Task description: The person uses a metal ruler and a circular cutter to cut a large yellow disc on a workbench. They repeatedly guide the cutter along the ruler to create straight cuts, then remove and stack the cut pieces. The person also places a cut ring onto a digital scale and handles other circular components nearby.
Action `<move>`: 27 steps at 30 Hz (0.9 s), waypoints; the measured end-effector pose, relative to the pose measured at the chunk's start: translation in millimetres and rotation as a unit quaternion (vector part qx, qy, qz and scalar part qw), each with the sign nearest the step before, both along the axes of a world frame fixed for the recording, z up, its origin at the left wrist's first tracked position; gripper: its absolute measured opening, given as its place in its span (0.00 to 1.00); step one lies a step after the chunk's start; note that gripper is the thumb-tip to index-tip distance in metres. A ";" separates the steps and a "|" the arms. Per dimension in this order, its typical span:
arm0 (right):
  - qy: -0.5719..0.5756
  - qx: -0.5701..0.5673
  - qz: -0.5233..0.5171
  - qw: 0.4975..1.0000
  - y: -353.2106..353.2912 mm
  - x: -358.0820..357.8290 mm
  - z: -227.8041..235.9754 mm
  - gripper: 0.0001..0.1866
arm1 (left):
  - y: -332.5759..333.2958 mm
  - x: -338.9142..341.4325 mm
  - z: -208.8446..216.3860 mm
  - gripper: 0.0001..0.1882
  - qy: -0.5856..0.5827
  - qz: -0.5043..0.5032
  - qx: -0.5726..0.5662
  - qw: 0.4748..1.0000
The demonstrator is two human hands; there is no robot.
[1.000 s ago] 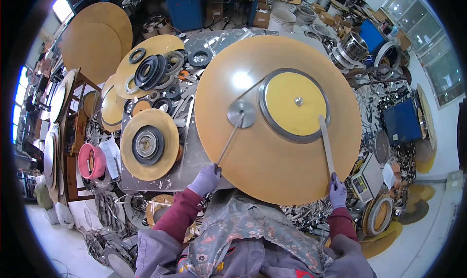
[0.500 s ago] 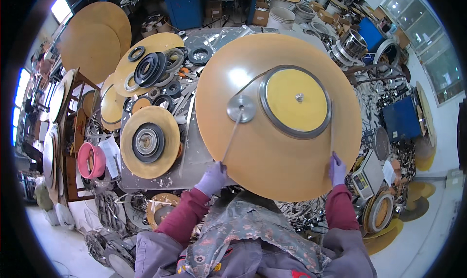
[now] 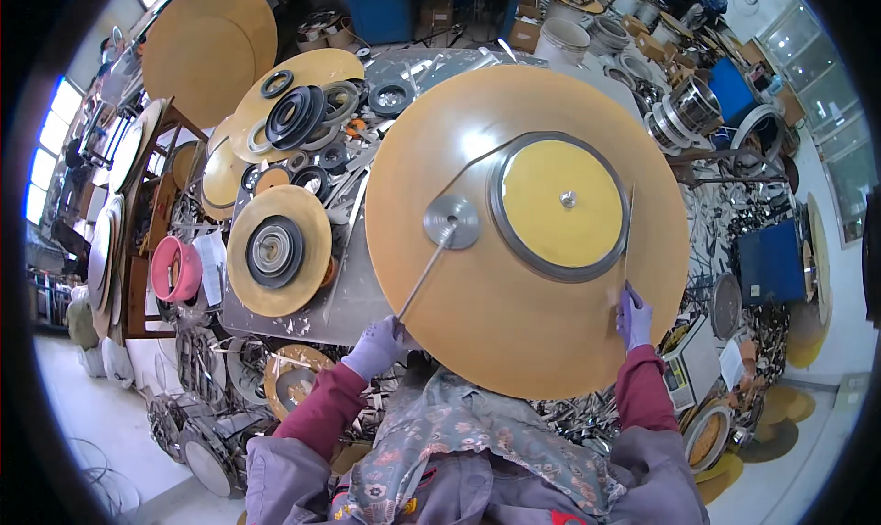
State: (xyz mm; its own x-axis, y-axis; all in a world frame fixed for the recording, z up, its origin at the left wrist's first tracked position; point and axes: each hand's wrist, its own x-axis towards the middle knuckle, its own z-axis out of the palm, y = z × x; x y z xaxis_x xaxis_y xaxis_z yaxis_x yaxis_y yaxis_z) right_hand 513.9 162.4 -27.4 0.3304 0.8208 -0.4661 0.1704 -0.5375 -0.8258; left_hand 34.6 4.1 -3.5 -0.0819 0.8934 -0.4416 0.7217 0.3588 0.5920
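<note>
A large round tan board [image 3: 431, 323] lies in front of me, with a yellow disc [image 3: 560, 204] on it. A dark grey ring [image 3: 500, 208] surrounds that disc, and a small metal knob stands in it. From the ring a thin dark band runs to a small grey metal wheel [image 3: 466, 215]. My left hand [image 3: 374, 346], in a lavender glove, is closed around the lower end of a thin rod [image 3: 422, 282], whose far end meets the wheel's hub. At the ring's right side, my gloved right hand [image 3: 634, 318] pinches a thin straight strip [image 3: 629, 240] standing along its edge.
Left on the grey table [image 3: 353, 291] stand a smaller tan disc [image 3: 307, 277] with stacked dark rings and several loose rings. A pink basin [image 3: 176, 270] is farther left. Metal scrap lies right of the board, near a scale [image 3: 688, 369] and a blue box [image 3: 769, 245].
My left hand has moved left, and the rod slants more to the left. The right hand stays by the ring's right side with the strip. The whole view has shifted slightly.
</note>
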 end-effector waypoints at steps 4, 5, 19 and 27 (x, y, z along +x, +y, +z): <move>-0.185 0.156 0.100 0.965 14.0 52.7 -43.5 0.22 | -21.6 24.1 -8.9 0.11 -0.046 0.005 0.040 0.998; -0.294 0.236 0.123 0.918 18.4 64.6 -51.9 0.22 | -20.8 32.9 -7.6 0.11 -0.045 -0.005 0.037 0.998; -0.368 0.302 0.396 0.785 -61.7 -83.2 20.3 0.23 | -4.0 48.8 -16.2 0.12 -0.069 0.069 -0.016 0.995; -0.372 0.255 0.302 0.840 -37.7 -89.3 43.1 0.21 | -9.7 60.5 -20.3 0.12 -0.091 0.083 0.002 0.992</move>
State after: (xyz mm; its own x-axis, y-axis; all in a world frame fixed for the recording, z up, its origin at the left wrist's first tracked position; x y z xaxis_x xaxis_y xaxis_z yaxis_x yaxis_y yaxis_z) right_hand 424.6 124.7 15.8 -0.1742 0.9735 0.1478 0.8556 0.2240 -0.4667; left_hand 95.1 -5.6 -23.9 -0.1477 0.8760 -0.4592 0.5342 0.4614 0.7084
